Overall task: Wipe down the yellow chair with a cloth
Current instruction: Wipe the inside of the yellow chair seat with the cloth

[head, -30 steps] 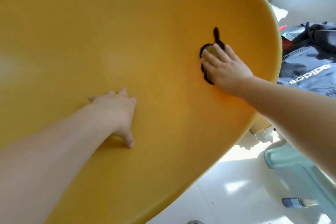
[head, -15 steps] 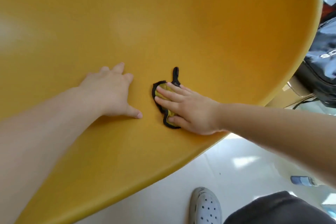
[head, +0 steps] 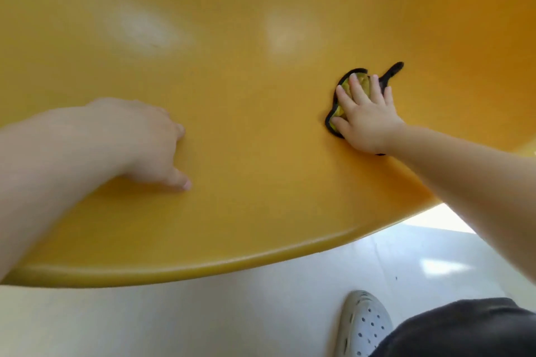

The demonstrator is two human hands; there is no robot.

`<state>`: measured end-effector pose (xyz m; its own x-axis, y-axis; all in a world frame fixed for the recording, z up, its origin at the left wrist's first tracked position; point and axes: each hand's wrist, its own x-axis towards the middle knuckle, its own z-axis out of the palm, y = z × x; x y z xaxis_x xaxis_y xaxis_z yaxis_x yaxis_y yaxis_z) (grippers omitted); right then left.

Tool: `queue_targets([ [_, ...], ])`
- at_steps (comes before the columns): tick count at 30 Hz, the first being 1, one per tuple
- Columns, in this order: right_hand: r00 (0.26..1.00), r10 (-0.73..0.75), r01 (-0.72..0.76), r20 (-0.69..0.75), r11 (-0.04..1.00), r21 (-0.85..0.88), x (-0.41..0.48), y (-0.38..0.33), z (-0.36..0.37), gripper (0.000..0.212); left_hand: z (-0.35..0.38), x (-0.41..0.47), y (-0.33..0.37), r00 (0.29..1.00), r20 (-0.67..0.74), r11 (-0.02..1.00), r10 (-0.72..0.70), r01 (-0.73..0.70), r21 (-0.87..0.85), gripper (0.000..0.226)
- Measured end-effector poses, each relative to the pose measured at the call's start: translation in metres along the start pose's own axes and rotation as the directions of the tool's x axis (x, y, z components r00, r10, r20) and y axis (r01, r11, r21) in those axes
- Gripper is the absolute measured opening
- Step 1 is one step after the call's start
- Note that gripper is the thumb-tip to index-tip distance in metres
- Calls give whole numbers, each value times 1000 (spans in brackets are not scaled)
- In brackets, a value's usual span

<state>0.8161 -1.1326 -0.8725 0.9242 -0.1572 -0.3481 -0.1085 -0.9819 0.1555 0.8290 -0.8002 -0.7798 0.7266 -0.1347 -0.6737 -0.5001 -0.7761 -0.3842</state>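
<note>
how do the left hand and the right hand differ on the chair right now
The right hand presses a yellow, black-edged cloth flat under spread fingers, while the left hand rests bare on the yellow chair and holds nothing. The right hand shows sharply; the left hand is blurred, so its fingers are hard to read. Both lie palm down on the chair.

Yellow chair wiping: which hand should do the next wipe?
Probably the right hand: its straight fingers press the cloth flat on the yellow chair. The left hand rests bare on the chair, apart from the cloth, and looks better used for steadying.
</note>
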Motion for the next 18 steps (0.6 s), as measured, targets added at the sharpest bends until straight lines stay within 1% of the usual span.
queue_targets([
  [1, 993, -117, 116, 10, 992, 56, -9, -32, 5, 70, 3, -2, -5, 1000, -6, 1000, -6, 6, 7, 101],
  [2, 966, -260, 258, 7, 962, 89, -23, -61, 10, 69, 7, -3, -10, 1000, -14, 1000, -14, 14, 7, 101],
  [3, 915, -404, 402, -3, 909, 108, -42, -87, 13, 67, 10, -4, -14, 1000, -17, 1000, -21, 21, 4, 100],
  [4, 838, -545, 543, -13, 831, 120, -64, -108, 15, 66, 14, -3, -16, 1000, -14, 1000, -25, 25, 2, 100],
  [5, 742, -671, 666, -11, 734, 131, -85, -120, 15, 66, 17, -3, -16, 1000, -8, 1000, -22, 22, 4, 99],
  [6, 647, -762, 753, 4, 641, 148, -102, -124, 15, 65, 20, -2, -15, 1000, -4, 1000, -15, 15, 7, 98],
  [7, 568, -823, 810, 20, 563, 163, -112, -118, 16, 63, 21, -1, -15, 1000, -3, 1000, -9, 9, 3, 97],
  [8, 502, -864, 849, 29, 499, 177, -114, -106, 15, 61, 21, -1, -15, 1000, -3, 1000, -6, 6, -11, 96],
  [9, 471, -881, 865, 41, 471, 170, -107, -89, 14, 59, 20, -2, -16, 1000, -2, 1000, -2, 2, -31, 96],
  [10, 486, -872, 861, 66, 490, 136, -93, -70, 14, 59, 20, -4, -17, 1000, -4, 999, 4, -4, -52, 95],
  [11, 550, -831, 829, 81, 555, 71, -74, -50, 15, 59, 19, -6, -19, 1000, -12, 997, 10, -10, -74, 94],
  [12, 651, -756, 758, 68, 652, -4, -52, -31, 15, 61, 20, -8, -20, 999, -33, 995, 17, -20, -95, 93],
  [13, 760, -649, 650, 33, 758, -61, -31, -15, 14, 62, 21, -10, -20, 998, -57, 993, 25, -31, -115, 93],
  [14, 850, -527, 525, -1, 847, -80, -13, -5, 11, 62, 24, -12, -21, 997, -79, 989, 25, -36, -147, 94],
  [15, 910, -415, 413, -21, 909, -53, 0, -2, 8, 62, 27, -15, -21, 995, -99, 980, 16, -35, -194, 97],
  [16, 947, -320, 321, -39, 947, 9, 7, -6, 6, 63, 30, -18, -22, 993, -119, 969, 5, -34, -245, 98],
  [18, 987, -123, 139, -100, 973, 181, 7, -35, 6, 62, 35, -26, -28, 987, -159, 948, -8, -43, -316, 95],
])
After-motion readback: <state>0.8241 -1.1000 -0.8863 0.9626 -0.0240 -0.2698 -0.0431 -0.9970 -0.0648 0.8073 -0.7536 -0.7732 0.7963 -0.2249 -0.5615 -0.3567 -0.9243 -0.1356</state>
